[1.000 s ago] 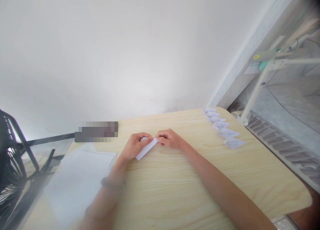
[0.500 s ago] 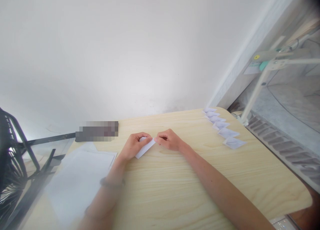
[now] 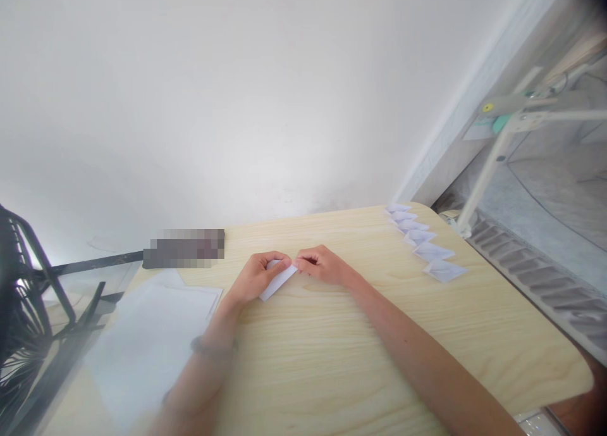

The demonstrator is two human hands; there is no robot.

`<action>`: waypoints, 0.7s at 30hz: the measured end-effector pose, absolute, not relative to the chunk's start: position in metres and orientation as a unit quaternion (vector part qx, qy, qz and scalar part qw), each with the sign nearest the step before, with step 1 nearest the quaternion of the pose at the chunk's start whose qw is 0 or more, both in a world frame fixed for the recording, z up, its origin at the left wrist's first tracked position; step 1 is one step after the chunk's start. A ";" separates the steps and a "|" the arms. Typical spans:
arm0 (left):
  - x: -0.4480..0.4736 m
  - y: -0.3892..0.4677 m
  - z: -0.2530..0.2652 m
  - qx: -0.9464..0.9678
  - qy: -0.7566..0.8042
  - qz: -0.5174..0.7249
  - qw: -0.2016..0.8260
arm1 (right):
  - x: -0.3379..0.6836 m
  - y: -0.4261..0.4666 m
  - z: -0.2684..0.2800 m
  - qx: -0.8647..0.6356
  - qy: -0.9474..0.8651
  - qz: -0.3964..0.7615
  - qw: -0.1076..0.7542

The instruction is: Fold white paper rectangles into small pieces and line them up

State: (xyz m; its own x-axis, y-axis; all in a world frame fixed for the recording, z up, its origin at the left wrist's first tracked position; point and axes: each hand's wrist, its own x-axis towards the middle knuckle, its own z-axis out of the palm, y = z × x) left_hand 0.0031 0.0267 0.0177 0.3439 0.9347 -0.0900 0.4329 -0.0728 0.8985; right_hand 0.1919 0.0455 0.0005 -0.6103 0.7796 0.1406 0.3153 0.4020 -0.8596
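Observation:
A small piece of folded white paper (image 3: 276, 282) is held slanting just above or on the wooden table (image 3: 322, 360); which of the two I cannot tell. My left hand (image 3: 258, 273) is closed on its left and upper side, the thumb lying along the top edge. At the paper's upper right corner, my right hand (image 3: 322, 265) pinches the tip between thumb and fingers. The two hands' fingertips nearly meet there. Part of the paper is hidden beneath my left hand.
Several folded paper boats (image 3: 444, 270) stand in a row along the table's right side. A stack of white paper sheets (image 3: 147, 335) lies left, partly under my left forearm. Behind it sits a dark pixelated object (image 3: 184, 251). A white wall (image 3: 284, 107) rises behind the table.
Both hands and the folded paper have shifted very slightly to the right. The grip on the paper looks the same.

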 end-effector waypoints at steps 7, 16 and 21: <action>0.004 0.027 0.017 0.686 0.515 0.281 0.431 | 0.191 0.045 -0.002 -0.356 -0.779 0.439 0.271; 0.006 0.026 0.017 0.691 0.524 0.275 0.414 | 0.189 0.044 -0.002 -0.354 -0.787 0.419 0.283; 0.007 0.025 0.019 0.688 0.513 0.280 0.430 | 0.189 0.045 -0.002 -0.346 -0.789 0.422 0.285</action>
State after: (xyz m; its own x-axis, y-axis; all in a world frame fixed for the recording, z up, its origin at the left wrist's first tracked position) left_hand 0.0065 0.0248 0.0192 0.3170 0.9468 -0.0559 0.4662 -0.1042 0.8785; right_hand 0.1889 0.0446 -0.0023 -0.5990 0.7852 0.1572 0.3054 0.4055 -0.8616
